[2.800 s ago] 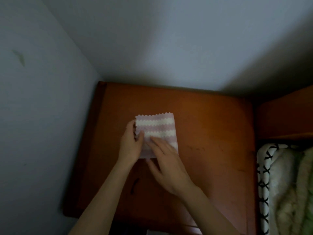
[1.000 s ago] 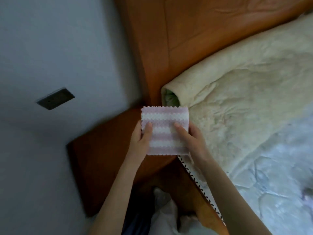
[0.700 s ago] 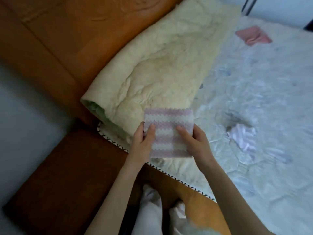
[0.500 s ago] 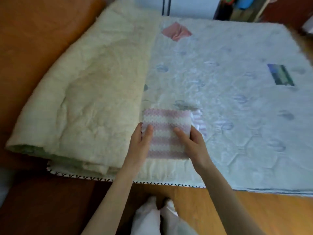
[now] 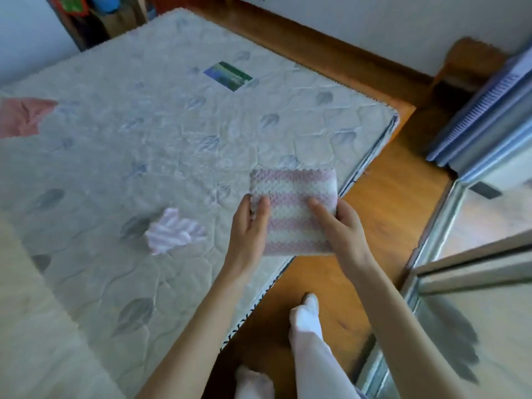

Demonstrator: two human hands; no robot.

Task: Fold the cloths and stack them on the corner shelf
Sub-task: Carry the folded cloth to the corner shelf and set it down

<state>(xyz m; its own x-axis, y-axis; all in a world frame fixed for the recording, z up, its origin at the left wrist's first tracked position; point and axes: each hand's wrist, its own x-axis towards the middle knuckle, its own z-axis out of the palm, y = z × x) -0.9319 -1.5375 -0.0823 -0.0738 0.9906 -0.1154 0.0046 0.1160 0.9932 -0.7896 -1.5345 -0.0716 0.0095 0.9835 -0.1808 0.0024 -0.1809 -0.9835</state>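
Note:
A folded pink-and-white striped cloth [image 5: 293, 208] is held in the air between both hands, over the mattress's near right edge. My left hand [image 5: 249, 228] grips its left side with the thumb on top. My right hand [image 5: 341, 223] grips its right side, fingers spread across the top. A crumpled pale pink striped cloth [image 5: 172, 230] lies on the mattress [image 5: 144, 125] to the left of my hands. A salmon-pink cloth [image 5: 23, 116] lies at the mattress's far left. The corner shelf is out of view.
The wooden bed frame [image 5: 385, 203] borders the mattress on the right. A mirrored sliding door [image 5: 466, 254] stands at the right. A cream blanket [image 5: 34, 326] covers the lower left. My feet in white socks [image 5: 305, 318] stand on the frame. A small picture label [image 5: 229, 76] sits on the mattress.
The view has swung from the corner shelf across the blanket to the mattress's right side. Both hands lifted the folded striped cloth off the shelf and keep holding it.

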